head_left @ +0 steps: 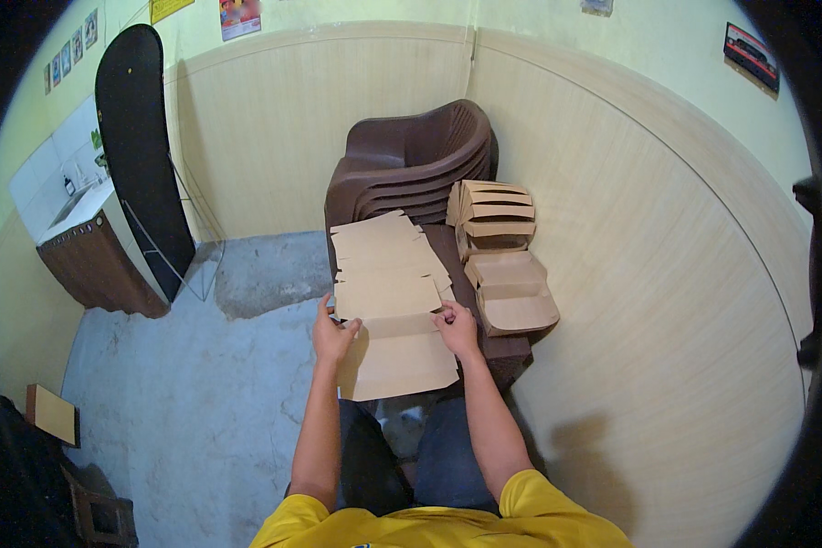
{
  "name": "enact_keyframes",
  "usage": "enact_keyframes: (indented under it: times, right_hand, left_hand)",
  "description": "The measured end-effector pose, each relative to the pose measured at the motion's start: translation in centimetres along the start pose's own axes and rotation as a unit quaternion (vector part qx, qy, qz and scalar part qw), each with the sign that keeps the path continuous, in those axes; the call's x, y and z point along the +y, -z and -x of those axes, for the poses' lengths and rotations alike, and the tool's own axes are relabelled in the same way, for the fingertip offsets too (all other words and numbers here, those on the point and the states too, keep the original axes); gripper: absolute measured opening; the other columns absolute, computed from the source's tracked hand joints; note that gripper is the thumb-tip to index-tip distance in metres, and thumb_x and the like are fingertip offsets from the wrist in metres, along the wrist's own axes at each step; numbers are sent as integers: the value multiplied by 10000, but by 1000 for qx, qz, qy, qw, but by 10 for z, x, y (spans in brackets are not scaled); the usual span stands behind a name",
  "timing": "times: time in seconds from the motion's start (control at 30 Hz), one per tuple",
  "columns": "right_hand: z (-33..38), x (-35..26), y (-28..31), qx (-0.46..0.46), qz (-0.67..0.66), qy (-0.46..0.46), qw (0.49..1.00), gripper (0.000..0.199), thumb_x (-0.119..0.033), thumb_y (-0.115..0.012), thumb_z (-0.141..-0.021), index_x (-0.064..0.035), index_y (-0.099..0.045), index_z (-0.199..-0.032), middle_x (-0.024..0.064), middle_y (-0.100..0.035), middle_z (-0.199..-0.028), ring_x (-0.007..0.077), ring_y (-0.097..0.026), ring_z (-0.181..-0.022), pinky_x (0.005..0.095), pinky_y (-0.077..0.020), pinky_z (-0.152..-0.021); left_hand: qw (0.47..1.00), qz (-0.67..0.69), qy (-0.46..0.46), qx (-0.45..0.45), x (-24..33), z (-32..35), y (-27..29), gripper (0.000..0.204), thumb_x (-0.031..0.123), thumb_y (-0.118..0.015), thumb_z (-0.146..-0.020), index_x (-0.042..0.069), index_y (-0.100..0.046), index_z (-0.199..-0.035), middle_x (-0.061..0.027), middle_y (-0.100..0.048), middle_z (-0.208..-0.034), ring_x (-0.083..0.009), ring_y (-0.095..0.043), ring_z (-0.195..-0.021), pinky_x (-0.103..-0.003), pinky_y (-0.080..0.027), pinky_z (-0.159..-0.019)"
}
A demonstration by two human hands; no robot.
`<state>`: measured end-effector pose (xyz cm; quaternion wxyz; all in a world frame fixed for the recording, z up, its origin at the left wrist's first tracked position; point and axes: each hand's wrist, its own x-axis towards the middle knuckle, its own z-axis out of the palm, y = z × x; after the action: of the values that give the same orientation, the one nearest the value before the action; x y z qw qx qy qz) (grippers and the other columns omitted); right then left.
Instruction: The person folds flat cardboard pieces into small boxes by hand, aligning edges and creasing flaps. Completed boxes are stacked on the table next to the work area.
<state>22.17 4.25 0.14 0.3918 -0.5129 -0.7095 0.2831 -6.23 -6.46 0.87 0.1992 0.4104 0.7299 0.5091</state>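
Note:
A brown cardboard box blank [397, 361] lies in front of me, its near panel reaching over my lap. A crease runs across it between my hands. My left hand [335, 334] grips its left edge, thumb on top and fingers curled round the side. At the right edge, my right hand [457, 327] pinches the cardboard by a corner flap near the crease. Farther away, a flat notched cardboard panel [384, 251] extends toward the stacked chairs; other layers stick out at its right side. How many sheets lie there is hidden.
Stacked brown plastic chairs [411, 155] stand against the back wall. To the right are an open folded box [519, 306] and a pile of nested boxes [493, 215]. A black ironing-board-like panel [137, 137] leans by a sink cabinet [110, 256] at the left.

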Motion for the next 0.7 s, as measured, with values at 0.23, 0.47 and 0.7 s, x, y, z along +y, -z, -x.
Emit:
enact_keyframes:
  times: [0.23,0.47,0.7]
  right_hand:
    - [-12,-11,1,-20,-53,-114,992,439,-121,-843,-889,71,-683,-1250,54,-724,-841,125,-676,-836,301,-546,-786]
    - [-13,-13,2,-48,-169,-96,980,293,18,-731,-886,4,-643,-1166,80,-735,-959,178,-699,-839,336,-567,-772]
    - [-20,-19,2,-52,-162,-58,984,243,74,-650,-911,-49,-616,-1118,0,-636,-935,91,-601,-840,269,-500,-764]
  left_hand:
    - [996,93,2,-12,-15,7,0,991,225,-927,-806,45,-391,-1620,-174,-721,-1244,-183,-713,-815,-357,-584,-742]
    - [978,204,22,37,-15,-3,13,879,182,-873,-905,43,-380,-1620,-164,-698,-1290,-179,-705,-946,-366,-589,-811]
    - [937,-189,-278,97,30,-41,30,677,249,-849,-883,45,-582,-1470,-165,-681,-1379,-369,-689,-1160,-521,-443,-1133]
